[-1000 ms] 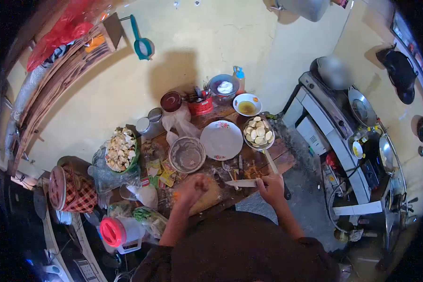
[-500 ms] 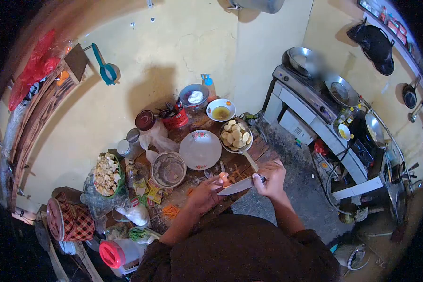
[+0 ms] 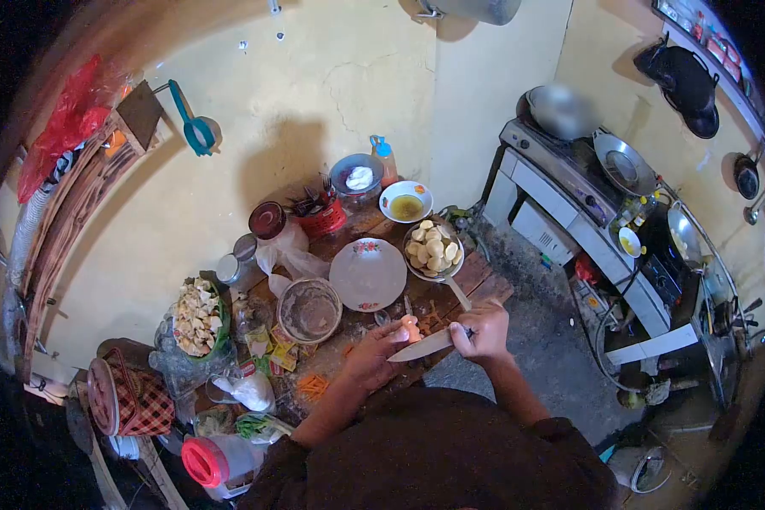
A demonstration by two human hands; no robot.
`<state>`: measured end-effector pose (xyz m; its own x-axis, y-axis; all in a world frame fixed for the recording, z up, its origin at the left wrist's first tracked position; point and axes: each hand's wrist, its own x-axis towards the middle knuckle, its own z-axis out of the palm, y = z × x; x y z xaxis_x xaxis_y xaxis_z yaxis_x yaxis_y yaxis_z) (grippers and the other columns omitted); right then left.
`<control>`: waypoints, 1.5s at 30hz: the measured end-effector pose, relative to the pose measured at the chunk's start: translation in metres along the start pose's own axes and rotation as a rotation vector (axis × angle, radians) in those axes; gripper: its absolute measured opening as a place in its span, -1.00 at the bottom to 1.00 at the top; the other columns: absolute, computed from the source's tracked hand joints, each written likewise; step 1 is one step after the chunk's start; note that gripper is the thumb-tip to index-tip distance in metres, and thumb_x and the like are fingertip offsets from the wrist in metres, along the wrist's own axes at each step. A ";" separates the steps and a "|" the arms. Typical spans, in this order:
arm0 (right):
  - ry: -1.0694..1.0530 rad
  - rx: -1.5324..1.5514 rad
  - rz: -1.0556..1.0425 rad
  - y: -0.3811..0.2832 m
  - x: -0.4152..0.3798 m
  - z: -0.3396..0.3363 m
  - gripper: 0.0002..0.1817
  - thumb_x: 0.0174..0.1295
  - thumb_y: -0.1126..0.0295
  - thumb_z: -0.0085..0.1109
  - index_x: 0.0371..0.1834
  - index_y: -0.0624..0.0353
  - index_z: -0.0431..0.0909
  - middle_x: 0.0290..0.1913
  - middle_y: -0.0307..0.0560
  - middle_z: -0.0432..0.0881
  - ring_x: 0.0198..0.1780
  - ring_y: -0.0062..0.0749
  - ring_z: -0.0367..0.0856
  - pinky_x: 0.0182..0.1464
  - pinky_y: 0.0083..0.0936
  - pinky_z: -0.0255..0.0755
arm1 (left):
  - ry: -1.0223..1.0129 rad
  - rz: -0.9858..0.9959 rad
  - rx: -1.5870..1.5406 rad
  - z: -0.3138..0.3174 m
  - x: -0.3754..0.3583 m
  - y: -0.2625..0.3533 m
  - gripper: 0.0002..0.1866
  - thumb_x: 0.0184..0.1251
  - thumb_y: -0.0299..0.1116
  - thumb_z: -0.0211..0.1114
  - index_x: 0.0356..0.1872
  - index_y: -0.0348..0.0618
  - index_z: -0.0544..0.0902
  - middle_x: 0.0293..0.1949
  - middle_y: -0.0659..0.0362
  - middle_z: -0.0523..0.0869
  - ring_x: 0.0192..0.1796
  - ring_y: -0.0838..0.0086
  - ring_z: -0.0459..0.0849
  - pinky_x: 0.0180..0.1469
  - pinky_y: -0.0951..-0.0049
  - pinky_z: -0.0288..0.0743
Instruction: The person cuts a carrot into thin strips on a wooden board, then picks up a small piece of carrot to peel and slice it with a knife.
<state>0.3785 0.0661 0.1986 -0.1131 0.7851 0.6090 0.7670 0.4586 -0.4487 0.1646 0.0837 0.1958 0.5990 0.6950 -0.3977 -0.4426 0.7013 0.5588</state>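
Head view: left hand (image 3: 371, 357) pinches what may be carrot (image 3: 410, 327), right hand (image 3: 483, 331) grips knife (image 3: 423, 346), pan (image 3: 455, 286) holds pale slices (image 3: 433, 249).

- the left hand (image 3: 372, 357), at 6 o'clock from the floral plate (image 3: 367, 276), pinches an orange piece (image 3: 410, 326) at its fingertips.
- the right hand (image 3: 484, 330), at 4 o'clock from the plate, grips a knife (image 3: 425, 345), its blade just beside the piece, tip toward 8 o'clock.
- orange shreds (image 3: 313, 387) lie on the tabletop (image 3: 478, 280) at 7 o'clock from the plate.
- a dusty-looking bowl (image 3: 309, 313) stands near the plate at 8 o'clock.
- a long-handled pan (image 3: 456, 270) of pale slices (image 3: 433, 250) stands at 2 o'clock.
- a bowl of yellow liquid (image 3: 406, 206) is at 1 o'clock, a red basket (image 3: 323, 221) of utensils at 11.
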 end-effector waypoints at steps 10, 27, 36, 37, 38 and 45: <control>0.017 0.065 0.009 -0.002 0.004 0.009 -0.76 -0.20 0.30 0.05 -0.89 0.10 0.34 -0.79 -0.11 0.34 -0.68 -0.18 0.36 -0.51 -0.32 0.17 | 0.031 0.057 0.039 -0.001 -0.003 0.005 -0.69 0.23 -0.46 0.17 0.00 -0.29 0.45 -0.16 0.07 0.61 -0.15 0.38 0.62 -0.08 0.40 0.54; 0.050 0.089 -0.015 -0.007 0.006 0.010 -0.75 -0.22 0.32 0.06 -0.90 0.11 0.28 -0.82 -0.08 0.30 -0.70 -0.15 0.36 -0.57 -0.30 0.16 | 0.003 0.096 0.005 -0.004 0.001 -0.001 -0.68 0.22 -0.47 0.18 0.01 -0.29 0.47 -0.20 0.11 0.63 -0.18 0.44 0.63 -0.11 0.46 0.54; 0.047 0.101 -0.020 -0.009 0.006 0.009 -0.75 -0.25 0.33 0.06 -0.91 0.12 0.26 -0.83 -0.09 0.29 -0.73 -0.16 0.33 -0.58 -0.31 0.15 | 0.018 0.061 0.005 -0.001 -0.002 -0.003 -0.65 0.22 -0.43 0.20 0.04 -0.25 0.46 -0.21 0.13 0.62 -0.18 0.45 0.62 -0.14 0.46 0.54; 0.047 0.102 -0.020 -0.007 0.005 0.010 -0.75 -0.25 0.33 0.06 -0.91 0.12 0.26 -0.83 -0.09 0.29 -0.73 -0.16 0.33 -0.58 -0.31 0.15 | 0.030 0.061 0.011 0.001 -0.003 -0.002 -0.65 0.22 -0.42 0.21 0.04 -0.24 0.46 -0.22 0.13 0.63 -0.19 0.46 0.62 -0.15 0.46 0.54; 0.033 0.085 -0.029 -0.004 0.003 0.011 -0.75 -0.22 0.31 0.09 -0.90 0.09 0.31 -0.82 -0.14 0.33 -0.72 -0.22 0.36 -0.59 -0.34 0.18 | 0.041 0.060 0.018 0.002 -0.003 -0.002 -0.65 0.22 -0.41 0.21 0.03 -0.23 0.47 -0.22 0.13 0.63 -0.20 0.46 0.63 -0.16 0.46 0.54; 0.017 0.098 -0.060 -0.002 0.002 0.011 -0.76 -0.18 0.30 0.10 -0.89 0.06 0.38 -0.82 -0.18 0.38 -0.72 -0.27 0.39 -0.61 -0.38 0.21 | -0.006 0.079 0.035 -0.003 0.000 -0.008 -0.65 0.22 -0.38 0.22 0.02 -0.23 0.47 -0.24 0.15 0.63 -0.21 0.48 0.62 -0.15 0.47 0.53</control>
<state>0.3702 0.0710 0.1933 -0.1453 0.7482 0.6473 0.6937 0.5436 -0.4726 0.1662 0.0788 0.1896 0.5675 0.7468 -0.3467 -0.4651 0.6382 0.6135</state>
